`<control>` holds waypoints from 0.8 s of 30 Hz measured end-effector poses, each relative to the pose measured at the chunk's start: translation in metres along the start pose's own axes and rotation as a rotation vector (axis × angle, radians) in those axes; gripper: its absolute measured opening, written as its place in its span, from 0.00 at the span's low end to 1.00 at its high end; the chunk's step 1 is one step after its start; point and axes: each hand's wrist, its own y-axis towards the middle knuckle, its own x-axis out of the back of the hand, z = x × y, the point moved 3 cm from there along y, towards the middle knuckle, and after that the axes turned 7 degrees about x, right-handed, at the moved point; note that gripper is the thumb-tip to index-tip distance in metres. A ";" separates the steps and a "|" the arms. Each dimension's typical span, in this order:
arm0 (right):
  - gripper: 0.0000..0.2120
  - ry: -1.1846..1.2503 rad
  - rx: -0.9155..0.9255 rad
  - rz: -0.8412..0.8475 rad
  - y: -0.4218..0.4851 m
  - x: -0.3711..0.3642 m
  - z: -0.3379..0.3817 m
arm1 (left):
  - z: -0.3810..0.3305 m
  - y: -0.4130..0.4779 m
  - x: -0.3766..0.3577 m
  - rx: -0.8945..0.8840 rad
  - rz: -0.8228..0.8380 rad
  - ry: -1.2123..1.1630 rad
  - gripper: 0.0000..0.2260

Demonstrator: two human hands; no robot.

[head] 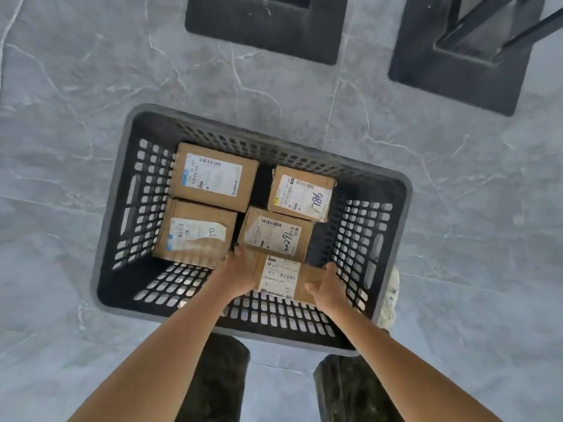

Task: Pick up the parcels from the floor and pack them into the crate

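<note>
A dark grey perforated crate [112,208] stands on the floor in front of me. Several brown cardboard parcels with white labels lie inside it: one at the back left [213,176], one at the back right [301,193], one at the front left [195,234], one in the middle [277,234]. Both my hands reach into the crate and hold a further parcel [278,280] near the front wall. My left hand [240,269] grips its left end and my right hand [327,284] grips its right end.
The floor is grey marble-look tile. Two black square bases [265,28] [457,65] stand beyond the crate, the right one carrying black metal legs. My dark trouser legs [213,382] are just behind the crate. A pale speckled object [391,296] shows by the crate's right front corner.
</note>
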 end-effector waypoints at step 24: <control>0.25 -0.293 0.387 0.047 -0.072 0.057 0.045 | 0.008 -0.094 0.057 -0.082 -0.168 0.392 0.13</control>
